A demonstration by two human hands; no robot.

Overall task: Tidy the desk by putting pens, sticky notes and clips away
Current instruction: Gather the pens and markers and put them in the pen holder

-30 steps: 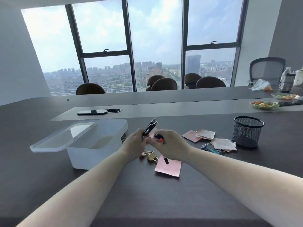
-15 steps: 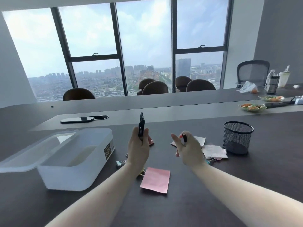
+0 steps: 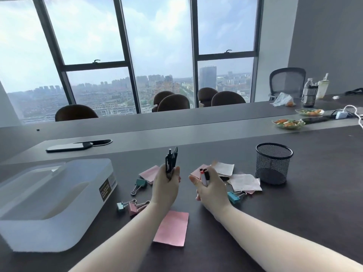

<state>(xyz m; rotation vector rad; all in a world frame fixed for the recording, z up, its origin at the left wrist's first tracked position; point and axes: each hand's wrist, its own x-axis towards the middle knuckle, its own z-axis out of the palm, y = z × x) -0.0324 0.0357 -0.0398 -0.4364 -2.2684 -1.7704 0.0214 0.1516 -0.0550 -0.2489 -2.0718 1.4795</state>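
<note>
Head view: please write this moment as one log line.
left hand: holds black pens | right hand: holds markers | mesh cup: upright

Phone (image 3: 69,147) lies flat on raised centre strip of table (image 3: 294,213). Two food plates (image 3: 288,123) far right, bottles (image 3: 309,93) beyond.

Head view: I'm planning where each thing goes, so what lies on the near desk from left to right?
White plastic box → teal binder clip → left hand holding black pens → right hand holding two markers → white paper notes → black mesh pen cup.
</note>
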